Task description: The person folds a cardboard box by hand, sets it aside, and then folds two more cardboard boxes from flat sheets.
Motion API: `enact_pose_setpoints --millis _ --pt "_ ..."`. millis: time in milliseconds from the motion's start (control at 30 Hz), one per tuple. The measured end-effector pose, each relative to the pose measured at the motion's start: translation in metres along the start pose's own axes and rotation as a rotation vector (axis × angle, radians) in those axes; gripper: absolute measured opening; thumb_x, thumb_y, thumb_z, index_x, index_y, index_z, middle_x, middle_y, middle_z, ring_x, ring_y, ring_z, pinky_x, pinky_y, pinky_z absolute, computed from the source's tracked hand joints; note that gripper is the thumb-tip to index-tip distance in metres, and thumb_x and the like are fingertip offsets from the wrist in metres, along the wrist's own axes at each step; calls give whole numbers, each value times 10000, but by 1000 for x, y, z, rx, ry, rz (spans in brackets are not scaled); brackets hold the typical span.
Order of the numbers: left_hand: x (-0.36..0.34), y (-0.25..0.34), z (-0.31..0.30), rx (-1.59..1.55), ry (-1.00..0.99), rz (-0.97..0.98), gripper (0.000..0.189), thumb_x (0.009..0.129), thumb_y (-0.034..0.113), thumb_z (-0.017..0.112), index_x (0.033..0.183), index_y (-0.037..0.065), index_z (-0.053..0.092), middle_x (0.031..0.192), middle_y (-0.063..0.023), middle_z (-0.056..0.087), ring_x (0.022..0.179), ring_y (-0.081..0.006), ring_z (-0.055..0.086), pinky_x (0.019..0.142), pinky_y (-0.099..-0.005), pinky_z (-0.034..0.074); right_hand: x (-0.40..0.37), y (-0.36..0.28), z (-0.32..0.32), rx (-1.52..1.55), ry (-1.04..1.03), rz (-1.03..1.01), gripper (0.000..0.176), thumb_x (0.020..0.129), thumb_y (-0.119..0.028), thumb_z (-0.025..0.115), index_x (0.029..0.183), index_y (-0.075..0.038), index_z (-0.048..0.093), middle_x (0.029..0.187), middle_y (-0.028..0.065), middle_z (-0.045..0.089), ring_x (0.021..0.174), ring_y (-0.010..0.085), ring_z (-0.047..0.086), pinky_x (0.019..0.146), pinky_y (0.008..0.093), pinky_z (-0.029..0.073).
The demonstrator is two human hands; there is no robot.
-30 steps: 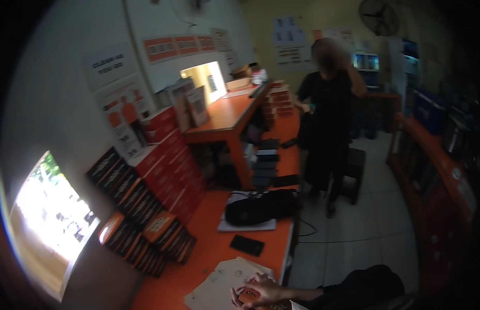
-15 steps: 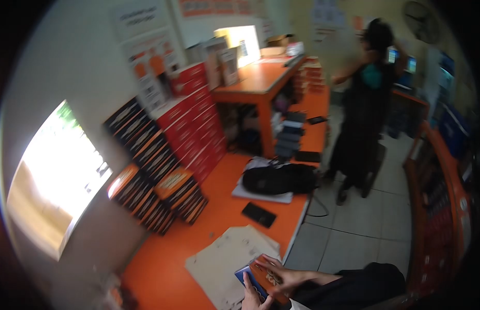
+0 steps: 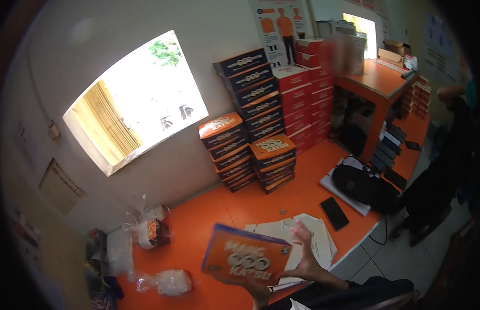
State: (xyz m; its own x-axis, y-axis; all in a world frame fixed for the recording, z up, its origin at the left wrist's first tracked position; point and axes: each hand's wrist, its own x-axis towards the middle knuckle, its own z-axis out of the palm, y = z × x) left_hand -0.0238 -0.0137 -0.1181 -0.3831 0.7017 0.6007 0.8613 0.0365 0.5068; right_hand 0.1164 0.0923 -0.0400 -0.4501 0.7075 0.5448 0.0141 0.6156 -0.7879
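The flat orange cardboard box point(image 3: 246, 256), blue along its rim, is tilted in the air just above the orange counter point(image 3: 209, 227). My left hand point(image 3: 256, 289) clasps its lower edge from beneath. My right hand point(image 3: 303, 256) lies against its right end, fingers spread loose. Pale paper sheets point(image 3: 281, 228) lie under it, a black phone point(image 3: 334, 213) is beside them, and stacked orange and dark boxes point(image 3: 271, 155) stand by the wall.

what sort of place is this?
Probably the back room of a takeaway food outlet: stacks of branded boxes, a long orange counter, a uniform poster, and the left hand holding one printed box.
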Motion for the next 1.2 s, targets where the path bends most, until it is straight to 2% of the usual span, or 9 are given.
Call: enact_pose_setpoints --millis 33,233,400,467,533,700,933,1067,1200 --pt "9 -3 4 -267 14 -141 816 808 218 597 1438 84 94 1324 -222 358 1180 -320 444 980 -463 396 0 11 12 330 42 319 1285 555 -290 904 1430 -124 -22 1383 193 270 1323 314 236 1062 481 267" --pt "121 -20 15 -1511 167 -703 871 723 218 532 1457 173 65 1332 -181 333 1213 -321 408 993 -452 401 41 50 6 556 -12 336 1236 669 -212 842 1411 -110 -141 1317 203 297 1223 278 402 1011 414 380" --pt "278 -49 34 -1450 351 -385 533 838 390 465 1291 132 358 1201 -127 449 1150 -266 474 914 -395 443 37 98 -8 295 150 589 1014 732 -315 784 1440 -127 82 1238 227 382 949 221 596 772 341 511" --pt "348 -79 57 -1478 460 -330 496 850 411 473 1241 117 393 1161 -124 454 1092 -247 495 877 -378 446 31 103 -8 201 -144 920 856 659 -293 821 1347 -118 342 1235 171 425 1096 275 524 792 362 501" --pt "403 -95 80 -1480 520 -401 479 847 403 514 1192 84 420 1171 -122 422 1060 -242 493 871 -383 438 -10 130 17 189 -429 821 671 866 -566 501 1406 -190 366 1350 171 445 1213 335 423 1031 502 291" --pt "484 -121 156 -586 647 -536 653 821 475 603 1198 2 357 1204 -187 287 1114 -286 356 984 -410 336 -61 139 68 127 -615 668 632 850 -540 527 1334 -144 434 1343 170 452 1220 328 421 1006 504 321" --pt "427 -85 133 -403 544 -366 671 875 493 535 1289 -1 349 1296 -195 287 1185 -288 359 970 -370 365 -114 149 89 -25 -605 558 589 828 -504 564 1233 -78 529 1334 169 462 1230 317 418 971 506 364" --pt "292 -14 49 -930 152 -1 353 922 203 472 1212 12 408 1162 -137 491 1088 -226 492 997 -391 344 -151 177 85 161 -497 636 630 859 -526 533 1240 -24 547 1321 199 466 1209 374 422 938 515 387" --pt "189 40 -25 -1265 -6 373 322 752 109 683 1041 33 564 1066 -160 639 891 -295 637 881 -407 437 -118 172 71 -424 -1015 -86 624 674 -264 762 1224 -115 506 1301 159 417 1139 363 482 867 427 461"
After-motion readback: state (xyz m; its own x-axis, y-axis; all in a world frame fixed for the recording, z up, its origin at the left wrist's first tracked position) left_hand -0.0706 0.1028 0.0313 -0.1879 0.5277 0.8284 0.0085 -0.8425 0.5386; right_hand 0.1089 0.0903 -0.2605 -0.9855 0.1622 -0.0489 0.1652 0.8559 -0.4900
